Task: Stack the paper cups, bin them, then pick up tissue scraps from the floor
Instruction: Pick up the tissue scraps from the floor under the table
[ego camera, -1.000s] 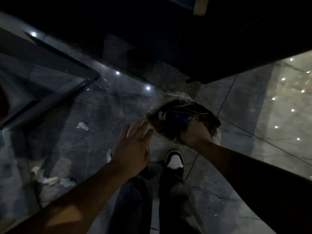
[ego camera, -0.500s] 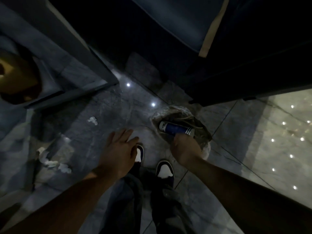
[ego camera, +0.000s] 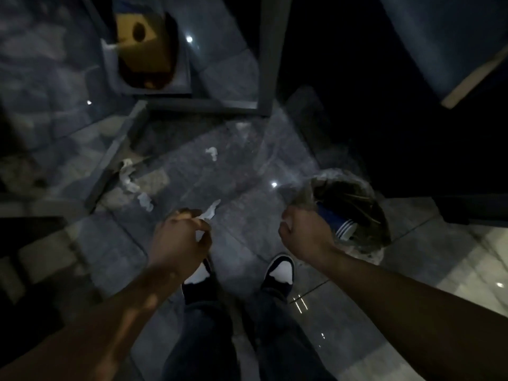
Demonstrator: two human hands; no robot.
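The floor is dark and glossy. My left hand is low over it, fingers curled around a white tissue scrap that sticks out past the fingertips. More tissue scraps lie further out: one in the middle, a cluster by the frame and one nearer. My right hand is closed on the plastic liner at the near rim of the small bin. Inside the bin lies a blue-and-white cup, partly hidden by my hand.
A grey metal table frame stands ahead, its lower bar running along the left. A yellow box sits beyond it. A dark seat fills the upper right. My two shoes are just below my hands.
My left hand was flat and open; now it has moved onto a scrap and its fingers have curled around it. My right hand has kept its hold on the bin liner. The view swung left.
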